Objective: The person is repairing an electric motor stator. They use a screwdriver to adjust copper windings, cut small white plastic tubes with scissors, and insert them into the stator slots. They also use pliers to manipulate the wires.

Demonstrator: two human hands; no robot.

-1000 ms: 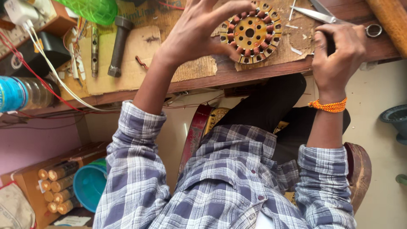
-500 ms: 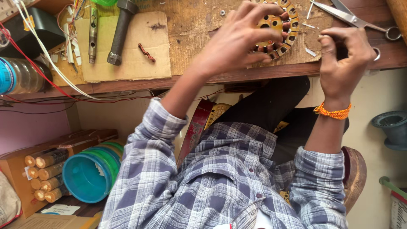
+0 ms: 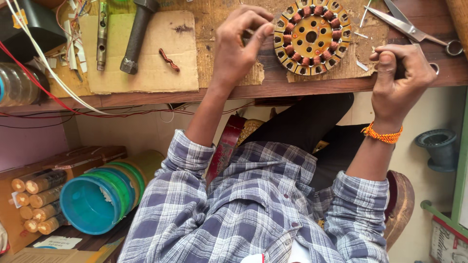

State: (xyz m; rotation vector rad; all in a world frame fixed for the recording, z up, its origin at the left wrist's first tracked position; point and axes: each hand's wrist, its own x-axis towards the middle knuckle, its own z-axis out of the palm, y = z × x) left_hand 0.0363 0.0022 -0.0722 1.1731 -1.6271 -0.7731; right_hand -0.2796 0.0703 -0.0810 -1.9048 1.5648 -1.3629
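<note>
Right hand (image 3: 399, 83) is seen at the bench edge (image 3: 146, 96), fist clenched; contents cannot be told. Left hand (image 3: 243, 41) is pinched, fingertips together, touching the stator (image 3: 312, 36) rim. Scissors (image 3: 414, 30) are noted beyond.

One round motor stator (image 3: 312, 36) with copper coils, one pair of scissors (image 3: 414, 31), one hammer (image 3: 136, 36), one metal tool (image 3: 101, 34), one blue tub (image 3: 90, 204), two hands: left (image 3: 241, 46), right (image 3: 399, 80).

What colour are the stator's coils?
Reddish-copper coils on a yellow stator; head view.
</note>
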